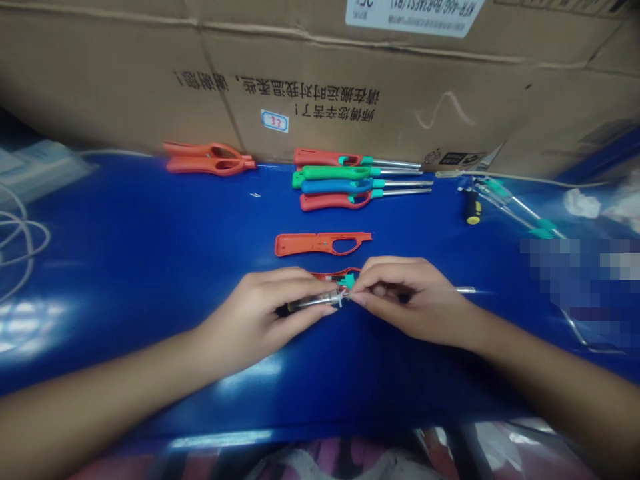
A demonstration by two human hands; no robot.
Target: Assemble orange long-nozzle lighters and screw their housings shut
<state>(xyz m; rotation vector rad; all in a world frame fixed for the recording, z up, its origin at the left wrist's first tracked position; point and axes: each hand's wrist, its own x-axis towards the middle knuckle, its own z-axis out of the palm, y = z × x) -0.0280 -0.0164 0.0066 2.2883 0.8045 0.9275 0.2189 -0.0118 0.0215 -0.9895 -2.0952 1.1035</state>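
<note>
My left hand is closed on a clear, dark-tinted lighter fuel tank, held between thumb and fingers with its valve end to the right. At that end, my right hand is closed in a pinch on something thin that I cannot make out. Just behind my fingers lies an open orange-red lighter shell with a green trigger, partly hidden by both hands. A metal tube shows past my right hand. Farther back lies another orange lighter shell half, its hollow side up.
Several assembled lighters lie side by side near the cardboard box. To their left are orange shells. A black-and-yellow screwdriver and metal lighter tubes lie at the right. A white cable coils at the left.
</note>
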